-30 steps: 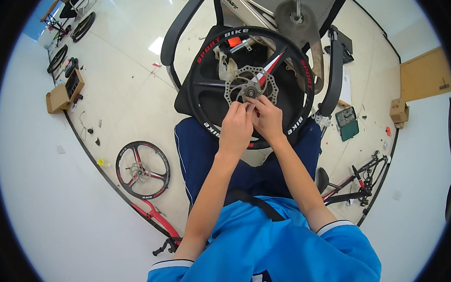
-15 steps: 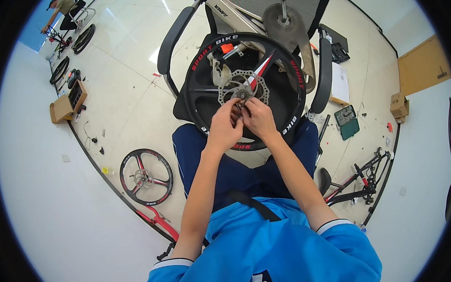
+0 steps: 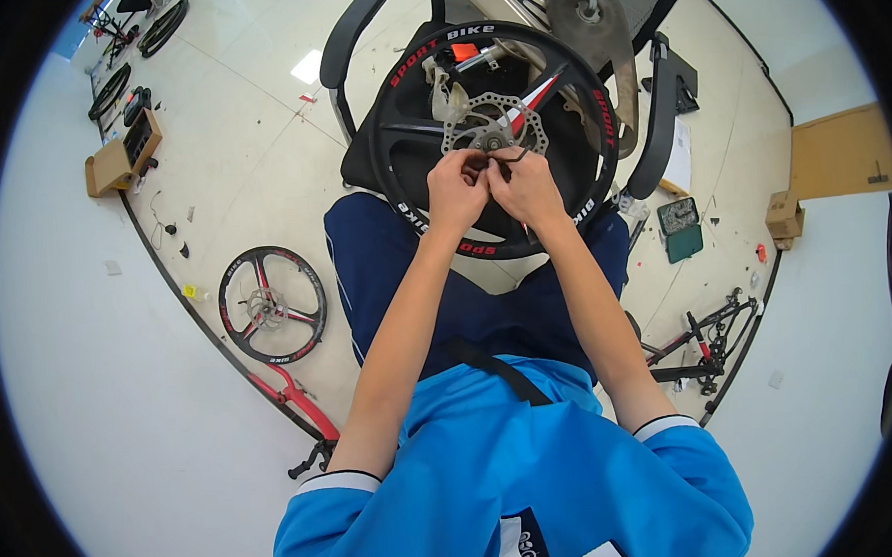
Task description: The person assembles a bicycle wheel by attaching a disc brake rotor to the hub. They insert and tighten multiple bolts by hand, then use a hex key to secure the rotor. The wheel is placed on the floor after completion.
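A black three-spoke bicycle wheel (image 3: 388, 163) leans on the chair seat and against my thighs, its toothed-edge brake disc (image 3: 478, 106) facing up. Both hands meet just below the hub (image 3: 494, 142). My right hand (image 3: 529, 189) is closed, and a thin dark hex key (image 3: 516, 157) sticks out from its fingers. Beside it, touching at the fingertips, my left hand (image 3: 455, 194) is pinched shut; whatever lies between its fingers is hidden. A clear plastic wrapping (image 3: 450, 100) shows behind the disc.
The black armchair (image 3: 660, 124) carries grey metal frame parts (image 3: 587, 38). A second wheel (image 3: 229, 306) and a red frame part (image 3: 308, 406) lie on the left floor. To the right are an open green case (image 3: 685, 244), a black bike frame (image 3: 706, 348) and a cardboard box (image 3: 784, 216).
The view has tilted, so the surroundings sit higher in it. My hands stay at the hub but have shifted their grip, and the dark hex key now shows beside my right fingers.
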The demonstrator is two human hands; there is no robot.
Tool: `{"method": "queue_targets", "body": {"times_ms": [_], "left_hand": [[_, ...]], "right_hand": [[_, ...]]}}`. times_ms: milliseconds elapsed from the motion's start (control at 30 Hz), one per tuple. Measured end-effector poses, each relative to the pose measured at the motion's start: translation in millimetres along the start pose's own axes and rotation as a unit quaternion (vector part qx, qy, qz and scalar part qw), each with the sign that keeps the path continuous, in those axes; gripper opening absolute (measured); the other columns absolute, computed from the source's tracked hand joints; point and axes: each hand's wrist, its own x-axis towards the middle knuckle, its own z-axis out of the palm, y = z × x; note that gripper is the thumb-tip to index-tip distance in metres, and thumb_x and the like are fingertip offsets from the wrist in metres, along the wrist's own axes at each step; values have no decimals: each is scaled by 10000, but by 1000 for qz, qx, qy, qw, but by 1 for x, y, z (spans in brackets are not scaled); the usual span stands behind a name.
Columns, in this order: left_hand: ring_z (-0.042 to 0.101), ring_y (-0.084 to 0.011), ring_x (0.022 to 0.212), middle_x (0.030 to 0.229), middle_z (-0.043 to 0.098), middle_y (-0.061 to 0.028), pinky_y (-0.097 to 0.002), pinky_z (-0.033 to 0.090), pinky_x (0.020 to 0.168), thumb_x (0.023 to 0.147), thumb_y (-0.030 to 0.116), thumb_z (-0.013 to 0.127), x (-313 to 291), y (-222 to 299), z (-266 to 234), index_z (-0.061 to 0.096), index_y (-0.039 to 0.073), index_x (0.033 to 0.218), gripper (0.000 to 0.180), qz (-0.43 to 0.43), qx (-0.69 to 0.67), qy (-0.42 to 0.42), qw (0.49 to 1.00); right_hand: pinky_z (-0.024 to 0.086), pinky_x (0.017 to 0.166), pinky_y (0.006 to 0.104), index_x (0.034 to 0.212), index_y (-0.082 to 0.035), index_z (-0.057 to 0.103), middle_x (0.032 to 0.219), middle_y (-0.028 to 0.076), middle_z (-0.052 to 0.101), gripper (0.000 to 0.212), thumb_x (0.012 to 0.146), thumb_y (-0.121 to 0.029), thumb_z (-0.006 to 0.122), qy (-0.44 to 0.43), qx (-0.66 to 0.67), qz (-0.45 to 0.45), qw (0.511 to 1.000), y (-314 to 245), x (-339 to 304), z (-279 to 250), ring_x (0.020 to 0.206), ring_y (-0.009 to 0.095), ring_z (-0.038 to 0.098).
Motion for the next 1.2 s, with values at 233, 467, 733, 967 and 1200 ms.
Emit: {"method": "queue_targets", "body": {"times_ms": [233, 467, 733, 967, 1200], "left_hand": [[661, -144, 652, 851, 690, -101, -257, 515, 592, 812, 1, 739, -1, -2, 0, 744, -3, 1019, 207, 17, -1, 4, 1000], [677, -313, 758, 883, 675, -138, -373, 547, 696, 827, 8, 714, 9, -7, -9, 762, -8, 987, 167, 93, 69, -57, 992], [679, -318, 791, 945, 670, -136, -369, 549, 717, 851, -25, 662, 8, -11, -7, 745, -23, 1031, 198, 136, 51, -40, 989], [652, -160, 654, 922, 700, -96, -267, 518, 584, 816, -36, 719, 2, -6, -3, 758, -15, 1012, 201, 70, 20, 10, 997], [640, -134, 620, 892, 715, -88, -247, 494, 548, 798, -28, 737, 1, -16, 6, 765, -12, 970, 175, 85, 5, 53, 995]], "right_hand": [[556, 672, 371, 978, 31, 733, 864, 210, 716, 154, 880, -85, 710, -34, -38, 15, 999, -2, -1, -8, 738, 346, 707], [556, 677, 397, 921, -42, 757, 836, 118, 707, 111, 844, -122, 749, -18, -29, -61, 998, 10, 1, -15, 754, 339, 688], [541, 622, 354, 920, -10, 752, 835, 130, 715, 112, 829, -70, 774, -7, -43, -101, 994, 10, 7, -14, 698, 313, 689], [532, 594, 350, 917, -17, 751, 801, 123, 706, 128, 827, -101, 785, -6, -53, -97, 994, 9, 8, -11, 671, 306, 682], [524, 577, 344, 880, -20, 734, 775, 113, 693, 108, 836, -109, 776, -7, -88, -98, 991, 7, 6, -9, 650, 290, 676]]}}
